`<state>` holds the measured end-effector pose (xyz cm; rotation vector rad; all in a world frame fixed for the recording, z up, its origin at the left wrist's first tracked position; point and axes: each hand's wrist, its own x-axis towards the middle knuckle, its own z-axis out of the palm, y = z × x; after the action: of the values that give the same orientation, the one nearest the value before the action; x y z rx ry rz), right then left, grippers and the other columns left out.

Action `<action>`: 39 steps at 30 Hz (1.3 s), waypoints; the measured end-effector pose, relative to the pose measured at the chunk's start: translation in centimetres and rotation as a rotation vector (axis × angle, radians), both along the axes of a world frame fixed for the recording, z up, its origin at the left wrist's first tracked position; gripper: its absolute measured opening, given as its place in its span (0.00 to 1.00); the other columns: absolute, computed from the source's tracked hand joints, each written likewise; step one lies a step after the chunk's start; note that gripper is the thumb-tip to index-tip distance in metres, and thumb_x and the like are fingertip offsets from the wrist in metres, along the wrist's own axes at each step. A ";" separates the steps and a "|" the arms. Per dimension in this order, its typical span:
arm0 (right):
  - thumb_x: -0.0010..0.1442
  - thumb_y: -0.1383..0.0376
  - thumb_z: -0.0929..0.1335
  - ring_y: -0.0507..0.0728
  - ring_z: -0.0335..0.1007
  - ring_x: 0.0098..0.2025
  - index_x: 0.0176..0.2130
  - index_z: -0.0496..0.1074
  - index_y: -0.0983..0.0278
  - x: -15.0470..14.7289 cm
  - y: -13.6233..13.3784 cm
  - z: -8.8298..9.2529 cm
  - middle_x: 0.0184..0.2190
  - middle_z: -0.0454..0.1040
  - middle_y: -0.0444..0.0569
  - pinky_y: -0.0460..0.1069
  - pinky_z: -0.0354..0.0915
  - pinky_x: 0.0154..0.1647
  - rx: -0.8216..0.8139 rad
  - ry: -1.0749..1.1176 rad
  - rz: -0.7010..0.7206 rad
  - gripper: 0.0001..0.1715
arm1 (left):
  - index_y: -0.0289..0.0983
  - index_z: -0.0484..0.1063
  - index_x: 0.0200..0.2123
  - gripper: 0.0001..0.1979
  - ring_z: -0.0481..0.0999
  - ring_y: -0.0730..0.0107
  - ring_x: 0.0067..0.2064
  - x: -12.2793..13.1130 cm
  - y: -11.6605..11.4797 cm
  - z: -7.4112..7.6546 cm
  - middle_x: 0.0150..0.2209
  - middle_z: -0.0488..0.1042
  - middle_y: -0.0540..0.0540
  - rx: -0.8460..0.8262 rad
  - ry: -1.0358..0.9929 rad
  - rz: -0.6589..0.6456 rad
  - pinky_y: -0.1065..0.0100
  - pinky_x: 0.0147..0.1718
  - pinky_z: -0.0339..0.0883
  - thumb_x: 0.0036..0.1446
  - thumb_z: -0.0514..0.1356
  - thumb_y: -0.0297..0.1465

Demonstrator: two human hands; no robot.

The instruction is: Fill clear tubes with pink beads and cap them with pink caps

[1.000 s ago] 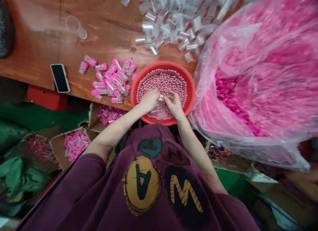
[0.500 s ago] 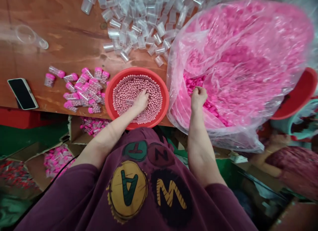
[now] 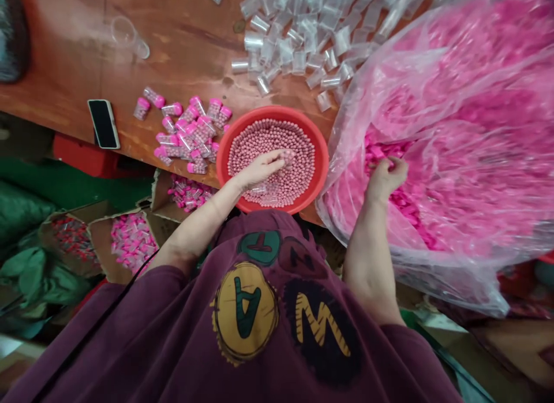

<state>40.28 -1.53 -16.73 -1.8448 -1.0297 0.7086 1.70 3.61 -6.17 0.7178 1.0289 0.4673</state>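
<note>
The small pink balls [image 3: 298,160] lie packed in a red bowl [image 3: 324,160], which seems set close to the person so the hands can reach it easily, and the left hand [image 3: 259,169] rests on top with its fingers [image 3: 279,157] spread out. The right hand [image 3: 385,181] is in a clear plastic bag [image 3: 341,131] of bright pink caps [image 3: 381,149] just beside the bowl, its fingers bunched, though what they pinch is hidden. Clear tubes [image 3: 294,45] and pink-topped tubes [image 3: 190,131] lie on the wooden counter [image 3: 64,62].
</note>
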 end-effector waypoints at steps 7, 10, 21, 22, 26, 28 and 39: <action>0.66 0.43 0.76 0.63 0.81 0.35 0.45 0.79 0.50 -9.6 -3.5 6.2 0.32 0.83 0.46 0.64 0.80 0.46 0.022 0.201 -0.130 0.17 | 0.36 0.80 0.64 0.25 0.88 0.64 0.50 -0.1 -1.2 2.6 0.50 0.87 0.41 -0.132 -0.250 0.070 0.67 0.45 0.77 0.65 0.65 0.24; 0.67 0.44 0.76 0.60 0.83 0.36 0.48 0.81 0.55 -13.6 -2.9 8.1 0.33 0.83 0.44 0.61 0.82 0.47 0.037 0.353 -0.008 0.21 | 0.35 0.80 0.58 0.21 0.82 0.72 0.38 0.4 -1.4 3.1 0.42 0.84 0.46 -0.169 -0.252 0.058 0.70 0.38 0.72 0.63 0.64 0.22; 0.76 0.39 0.74 0.66 0.85 0.59 0.61 0.83 0.51 -19.0 -2.2 12.1 0.56 0.86 0.51 0.69 0.83 0.68 0.024 0.103 0.397 0.27 | 0.38 0.74 0.46 0.07 0.76 0.78 0.32 -1.5 -2.8 3.9 0.40 0.80 0.50 -0.183 -0.248 0.043 0.72 0.31 0.64 0.71 0.70 0.30; 0.77 0.39 0.73 0.66 0.85 0.59 0.62 0.83 0.51 -19.3 -2.3 12.6 0.56 0.86 0.51 0.70 0.82 0.69 0.026 0.064 0.440 0.27 | 0.38 0.76 0.47 0.06 0.77 0.78 0.33 -1.7 -2.9 3.9 0.40 0.80 0.50 -0.147 -0.230 0.040 0.72 0.32 0.64 0.71 0.69 0.29; 0.80 0.41 0.71 0.67 0.85 0.60 0.63 0.85 0.51 -19.8 -2.2 13.9 0.56 0.86 0.53 0.69 0.81 0.69 0.027 -0.051 0.559 0.25 | 0.38 0.79 0.48 0.05 0.75 0.76 0.34 -2.2 -2.9 4.2 0.38 0.76 0.51 -0.027 -0.171 0.041 0.70 0.36 0.66 0.72 0.69 0.26; 0.81 0.41 0.71 0.67 0.85 0.59 0.62 0.86 0.51 -19.6 -2.0 14.0 0.55 0.87 0.52 0.69 0.82 0.68 0.002 -0.078 0.555 0.25 | 0.37 0.80 0.49 0.04 0.76 0.76 0.35 -2.4 -2.9 4.3 0.38 0.76 0.51 -0.010 -0.166 0.027 0.70 0.37 0.67 0.72 0.69 0.26; 0.78 0.36 0.73 0.65 0.88 0.61 0.61 0.87 0.55 -19.4 -2.2 13.3 0.58 0.91 0.51 0.67 0.82 0.72 -0.072 0.149 0.560 0.32 | 0.36 0.78 0.44 0.02 0.75 0.80 0.30 -3.4 -2.8 3.5 0.36 0.78 0.51 -0.116 -0.198 -0.018 0.72 0.33 0.66 0.73 0.68 0.27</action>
<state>20.87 -3.74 -3.46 -1.5348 -1.4521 1.2046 -1.72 0.79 -2.63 0.5651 0.8553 0.4500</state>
